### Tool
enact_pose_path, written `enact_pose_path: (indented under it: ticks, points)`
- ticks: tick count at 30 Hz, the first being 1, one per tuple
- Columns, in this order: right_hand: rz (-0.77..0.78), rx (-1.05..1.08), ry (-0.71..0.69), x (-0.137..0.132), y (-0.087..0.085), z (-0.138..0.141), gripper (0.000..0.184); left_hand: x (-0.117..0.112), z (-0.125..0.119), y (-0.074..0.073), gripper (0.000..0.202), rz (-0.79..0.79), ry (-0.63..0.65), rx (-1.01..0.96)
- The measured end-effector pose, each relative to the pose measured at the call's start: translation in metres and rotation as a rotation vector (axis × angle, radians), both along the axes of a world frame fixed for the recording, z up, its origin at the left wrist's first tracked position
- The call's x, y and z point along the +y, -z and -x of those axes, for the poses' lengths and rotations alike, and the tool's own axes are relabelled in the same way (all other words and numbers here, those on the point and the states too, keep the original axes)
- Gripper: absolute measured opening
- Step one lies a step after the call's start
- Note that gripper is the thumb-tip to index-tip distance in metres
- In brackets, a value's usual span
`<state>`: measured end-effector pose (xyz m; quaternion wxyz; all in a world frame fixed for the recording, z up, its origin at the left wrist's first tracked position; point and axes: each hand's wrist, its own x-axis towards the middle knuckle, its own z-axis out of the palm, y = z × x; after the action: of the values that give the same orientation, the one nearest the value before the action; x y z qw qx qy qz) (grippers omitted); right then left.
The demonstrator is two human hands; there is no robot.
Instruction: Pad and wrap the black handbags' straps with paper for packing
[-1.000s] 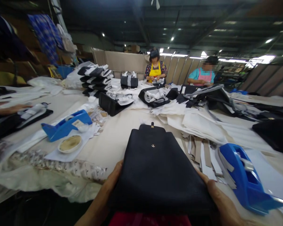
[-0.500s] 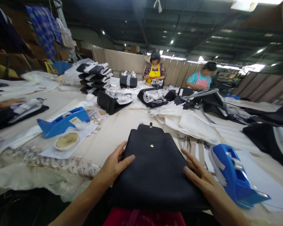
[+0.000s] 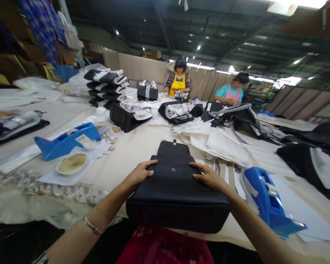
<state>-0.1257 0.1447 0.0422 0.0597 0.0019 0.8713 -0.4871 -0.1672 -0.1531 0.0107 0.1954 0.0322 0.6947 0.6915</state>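
Observation:
A black leather bag (image 3: 176,187) lies flat before me at the table's front edge, its bottom side facing me. It has a small gold-coloured stud near its upper middle and a flap with a strap tab reaching out at the far end. My left hand (image 3: 141,173) grips the bag's left edge near the top, thumb on the upper face. On the opposite edge my right hand (image 3: 207,176) holds it, thumb and fingers on the upper face. Undersides of both hands are hidden.
Blue tape dispensers stand left (image 3: 68,141) and right (image 3: 269,201). A shallow dish (image 3: 72,164) sits on paper at left. Farther back are stacked black bags (image 3: 106,88), white sheets (image 3: 222,143) and two people working. Another person's hand (image 3: 1,116) shows far left.
The bag has shifted away from me and its near bottom side now shows. Both hands have moved forward and inward along its edges, closing on them.

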Motion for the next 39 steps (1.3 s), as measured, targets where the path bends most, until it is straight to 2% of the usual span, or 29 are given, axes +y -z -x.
enact_pose_path:
  ticks: [3, 7, 11, 15, 18, 21, 26, 28, 31, 35, 37, 39]
  points:
    - [0.035, -0.029, -0.015, 0.007, 0.013, 0.005, 0.056, 0.002, 0.004, 0.005, 0.070, -0.021, 0.002, -0.034]
    - [0.096, -0.044, 0.009, 0.012, 0.021, 0.002, 0.058, 0.003, -0.003, 0.001, 0.062, -0.090, -0.007, -0.071]
    - [0.110, -0.044, 0.039, 0.014, 0.024, 0.000, 0.062, -0.004, -0.016, -0.013, 0.067, -0.144, 0.001, -0.115]
    - [0.114, -0.065, 0.048, 0.016, 0.023, -0.002, 0.064, -0.017, -0.030, -0.031, 0.076, -0.203, 0.133, -0.154]
    - [0.115, -0.064, 0.067, 0.017, 0.021, -0.005, 0.063, -0.021, -0.035, -0.037, 0.081, -0.287, 0.207, -0.160]
    - [0.123, -0.078, 0.083, 0.016, 0.020, -0.008, 0.066, -0.017, -0.036, -0.034, 0.087, -0.318, 0.179, -0.180]
    - [0.117, -0.085, 0.078, 0.016, 0.021, -0.011, 0.067, -0.006, -0.032, -0.016, 0.106, -0.319, 0.141, -0.221]
    - [0.109, -0.070, 0.084, 0.016, 0.022, -0.011, 0.065, -0.004, -0.029, -0.009, 0.105, -0.260, 0.138, -0.163]
    - [0.137, -0.077, 0.101, 0.016, 0.026, -0.009, 0.065, -0.003, -0.019, -0.002, 0.088, 0.011, 0.145, 0.063]
    - [0.170, -0.098, 0.103, 0.016, 0.028, -0.008, 0.066, 0.001, 0.002, -0.005, 0.076, 0.269, 0.122, 0.300]
    - [0.165, -0.102, 0.094, 0.015, 0.026, -0.009, 0.065, 0.007, 0.011, -0.012, 0.069, 0.389, 0.261, 0.493]
    - [0.169, -0.101, 0.084, 0.015, 0.026, -0.009, 0.065, 0.017, 0.018, -0.020, 0.067, 0.466, 0.553, 0.690]
